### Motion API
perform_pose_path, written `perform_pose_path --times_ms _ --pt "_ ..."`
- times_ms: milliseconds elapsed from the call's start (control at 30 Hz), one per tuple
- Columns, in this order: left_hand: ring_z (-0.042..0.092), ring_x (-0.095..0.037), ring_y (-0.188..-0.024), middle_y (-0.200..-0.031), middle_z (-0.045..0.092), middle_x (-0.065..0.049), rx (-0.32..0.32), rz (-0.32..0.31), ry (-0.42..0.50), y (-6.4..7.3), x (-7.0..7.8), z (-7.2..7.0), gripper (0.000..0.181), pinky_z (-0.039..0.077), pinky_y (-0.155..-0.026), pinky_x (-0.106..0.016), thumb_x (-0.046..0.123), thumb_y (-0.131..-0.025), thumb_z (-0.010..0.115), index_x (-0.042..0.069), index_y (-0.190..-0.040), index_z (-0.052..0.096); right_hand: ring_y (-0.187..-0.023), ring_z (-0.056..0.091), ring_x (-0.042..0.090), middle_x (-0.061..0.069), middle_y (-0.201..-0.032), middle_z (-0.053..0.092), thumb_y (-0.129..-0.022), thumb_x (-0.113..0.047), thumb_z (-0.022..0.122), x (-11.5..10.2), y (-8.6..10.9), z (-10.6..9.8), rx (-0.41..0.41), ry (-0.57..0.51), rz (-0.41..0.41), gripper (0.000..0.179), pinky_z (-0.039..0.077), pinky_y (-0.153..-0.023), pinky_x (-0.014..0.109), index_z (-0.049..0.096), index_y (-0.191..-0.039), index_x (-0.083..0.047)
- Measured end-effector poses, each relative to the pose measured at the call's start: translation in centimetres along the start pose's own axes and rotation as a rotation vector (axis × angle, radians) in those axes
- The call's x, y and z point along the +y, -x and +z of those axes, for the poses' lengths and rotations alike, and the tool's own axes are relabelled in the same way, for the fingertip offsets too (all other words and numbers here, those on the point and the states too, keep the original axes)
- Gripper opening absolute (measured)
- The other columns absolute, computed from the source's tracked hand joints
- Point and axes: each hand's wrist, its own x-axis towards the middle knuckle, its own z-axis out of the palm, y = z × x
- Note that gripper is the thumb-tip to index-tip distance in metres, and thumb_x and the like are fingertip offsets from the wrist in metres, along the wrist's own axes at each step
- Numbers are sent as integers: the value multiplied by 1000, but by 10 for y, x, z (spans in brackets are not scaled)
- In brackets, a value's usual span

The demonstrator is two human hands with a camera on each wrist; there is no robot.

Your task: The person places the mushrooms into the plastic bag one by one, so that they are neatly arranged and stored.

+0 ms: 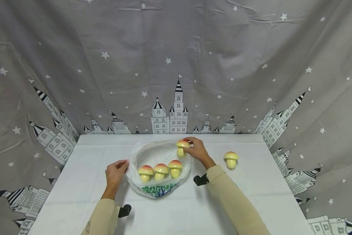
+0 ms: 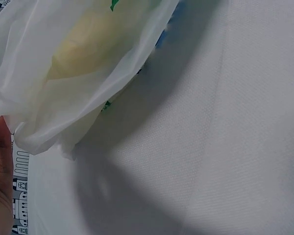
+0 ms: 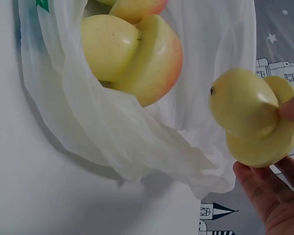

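A translucent white plastic bag with a green and blue tree print lies with its mouth wide. Three toy mushrooms, yellow with reddish cap tops, sit in a row inside it. My left hand pinches the bag's left rim; in the left wrist view only part of that hand shows beside the plastic. Over the bag's right back edge, my right hand holds another mushroom by its cap, thumb on one side and fingers on the other. Its stem points down in the head view.
One more mushroom stands on the white table, right of the bag. Behind the table hangs a grey curtain printed with stars and castles. A dark device sits at each wrist.
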Motion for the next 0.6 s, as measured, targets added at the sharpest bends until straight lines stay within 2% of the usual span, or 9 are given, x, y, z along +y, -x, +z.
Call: perform_pose_path --times_ms 200,600 --pt "66 -20 -84 -103 69 -20 1 -4 0 2 1 -1 29 44 -61 -9 19 -93 62 -2 -112 68 -107 62 32 15 -122 63 -78 -8 65 -3 -1 10 -28 -25 -3 47 53 -86 37 61 -124 0" --pt "63 -12 -75 -99 68 -19 -6 2 5 2 3 -2 29 45 -60 -10 17 -93 63 -4 -111 68 -105 63 30 14 -122 63 -81 -10 70 -13 -12 29 -80 -27 -59 44 52 -88 37 61 -123 -1"
